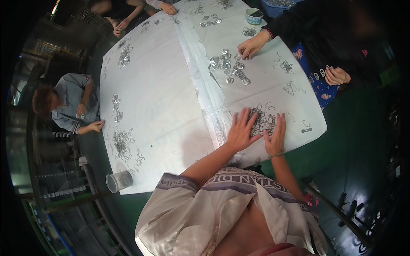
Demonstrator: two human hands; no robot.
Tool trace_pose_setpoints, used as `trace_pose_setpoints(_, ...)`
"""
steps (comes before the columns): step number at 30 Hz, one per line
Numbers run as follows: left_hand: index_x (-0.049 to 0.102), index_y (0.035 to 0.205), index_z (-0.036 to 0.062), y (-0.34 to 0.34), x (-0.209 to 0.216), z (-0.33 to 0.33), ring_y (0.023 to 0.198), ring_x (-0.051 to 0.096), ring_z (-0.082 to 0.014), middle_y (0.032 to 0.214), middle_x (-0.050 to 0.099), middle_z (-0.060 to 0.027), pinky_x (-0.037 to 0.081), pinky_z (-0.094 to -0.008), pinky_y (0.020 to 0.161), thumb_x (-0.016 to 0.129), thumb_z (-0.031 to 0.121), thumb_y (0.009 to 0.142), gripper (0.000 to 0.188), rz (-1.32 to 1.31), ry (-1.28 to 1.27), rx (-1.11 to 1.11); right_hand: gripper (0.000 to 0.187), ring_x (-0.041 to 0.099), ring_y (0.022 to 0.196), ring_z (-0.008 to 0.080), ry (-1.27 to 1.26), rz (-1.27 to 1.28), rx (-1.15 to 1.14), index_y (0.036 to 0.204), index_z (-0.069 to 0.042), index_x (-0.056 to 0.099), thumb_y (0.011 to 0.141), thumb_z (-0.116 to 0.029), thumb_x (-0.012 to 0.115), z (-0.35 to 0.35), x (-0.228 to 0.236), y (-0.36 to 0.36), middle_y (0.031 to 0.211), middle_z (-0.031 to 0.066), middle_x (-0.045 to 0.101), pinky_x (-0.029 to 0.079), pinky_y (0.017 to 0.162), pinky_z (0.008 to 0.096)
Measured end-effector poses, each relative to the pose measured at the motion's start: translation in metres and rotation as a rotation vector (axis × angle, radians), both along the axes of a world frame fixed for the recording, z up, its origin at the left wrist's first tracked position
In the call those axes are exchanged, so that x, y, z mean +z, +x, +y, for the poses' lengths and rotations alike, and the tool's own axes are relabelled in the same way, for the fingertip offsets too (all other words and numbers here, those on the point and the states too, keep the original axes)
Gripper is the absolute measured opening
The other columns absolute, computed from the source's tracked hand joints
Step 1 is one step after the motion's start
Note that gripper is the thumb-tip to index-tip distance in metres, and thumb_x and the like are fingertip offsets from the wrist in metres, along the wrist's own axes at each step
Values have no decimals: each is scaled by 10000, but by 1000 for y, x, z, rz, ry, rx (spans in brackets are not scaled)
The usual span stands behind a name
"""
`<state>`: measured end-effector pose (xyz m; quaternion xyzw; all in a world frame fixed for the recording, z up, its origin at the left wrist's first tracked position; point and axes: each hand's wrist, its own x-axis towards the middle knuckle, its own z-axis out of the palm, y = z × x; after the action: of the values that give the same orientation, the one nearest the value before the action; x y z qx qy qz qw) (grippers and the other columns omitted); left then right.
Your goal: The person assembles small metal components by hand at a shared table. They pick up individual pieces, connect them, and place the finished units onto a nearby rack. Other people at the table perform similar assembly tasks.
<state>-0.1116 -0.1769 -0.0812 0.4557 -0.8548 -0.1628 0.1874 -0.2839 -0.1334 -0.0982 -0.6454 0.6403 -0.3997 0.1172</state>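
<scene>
A heap of thin bent metal wire pieces (263,123) lies on the white-covered table (171,102) in front of me. My left hand (241,131) is laid along the heap's left side, palm down with the fingers stretched out. On the heap's right edge rests my right hand (276,137), its fingers straight and the thumb apart, a bracelet at the wrist. Both hands are open, and no piece shows gripped in either. A few single curved wires lie loose beside the heap. Whatever lies beneath my palms is hidden.
Shiny metal buckles (230,68) lie farther out, where a co-worker's hand (253,46) reaches in. More wire heaps (122,143) line the table's left side, near a tipped plastic cup (119,181). A tub (253,16) stands at the far right. Other people sit around the table.
</scene>
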Motion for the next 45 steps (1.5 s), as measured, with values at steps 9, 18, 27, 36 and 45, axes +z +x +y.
trace_pose_setpoints(9, 478, 1256, 46, -54, 1, -60, 1153, 482, -421, 1257, 497, -226, 409, -433, 996, 617, 56, 816, 462, 588, -16, 49, 650, 262, 1338, 486, -52, -119, -41, 1405, 59, 288, 924, -316, 513, 1, -4, -6, 1449, 345, 227, 240, 1099, 506)
trace_pose_setpoints(18, 607, 943, 9, -17, -34, -163, 961, 565, -373, 1038, 576, -186, 477, -456, 857, 697, 148, 725, 274, 184, -65, 386, 625, 246, 1367, 447, -30, -74, -75, 1416, 38, 297, 919, -274, 513, 5, -14, 2, 1470, 296, 247, 212, 1117, 496)
trace_pose_setpoints(27, 618, 910, 37, -8, -29, -162, 908, 603, -298, 977, 590, -127, 538, -406, 710, 605, 140, 774, 172, -55, -240, 191, 598, 250, 1364, 454, -35, -56, -80, 1408, 49, 298, 918, -221, 506, 3, -1, 7, 1462, 307, 247, 224, 1109, 498)
trace_pose_setpoints(36, 648, 923, 36, 44, 2, -169, 927, 571, -336, 917, 604, -129, 488, -427, 797, 551, 57, 794, 163, 109, -146, 364, 608, 260, 1347, 470, 9, -83, -99, 1404, 49, 299, 918, -233, 530, 5, -1, 3, 1453, 317, 248, 240, 1103, 501)
trace_pose_setpoints(45, 684, 922, 46, -7, -12, -173, 939, 578, -260, 952, 607, -90, 511, -354, 776, 553, 84, 779, 198, -163, -278, -14, 637, 294, 1322, 470, 10, -60, -118, 1391, 56, 312, 890, -242, 568, 4, 3, 6, 1437, 319, 268, 257, 1096, 489)
